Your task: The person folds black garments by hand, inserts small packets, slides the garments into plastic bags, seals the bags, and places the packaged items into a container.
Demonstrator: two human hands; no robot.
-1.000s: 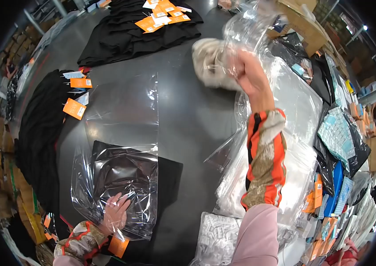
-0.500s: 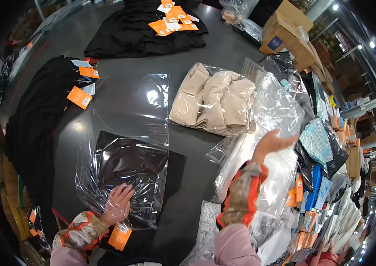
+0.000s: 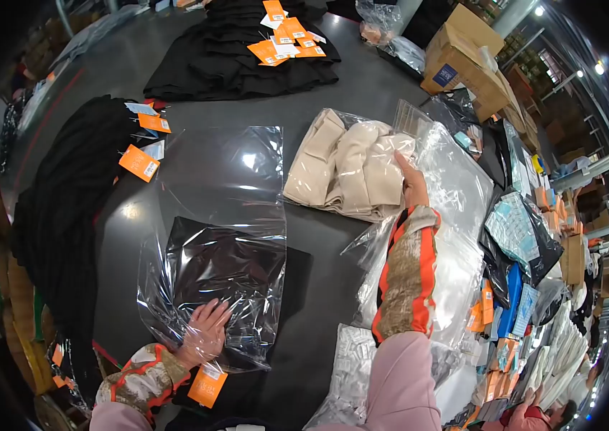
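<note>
My left hand lies with fingers outstretched on a clear plastic bag. Inside the bag's lower part is a folded black garment; an orange tag sticks out below my wrist. My right hand is at the right edge of a folded beige garment in clear plastic. One digit rests on top of this package, and the other fingers are mostly hidden at its edge. Beneath my right forearm, a stack of clear plastic bags spreads over the dark table.
Black garments with orange tags lie along the left, and another black pile is at the back. An opened cardboard box stands at the back right. Bagged goods crowd the right side.
My right hand has moved left from above the clear bags onto the beige package's right edge. My left hand stays on the bag with the black garment. The view has shifted slightly.
</note>
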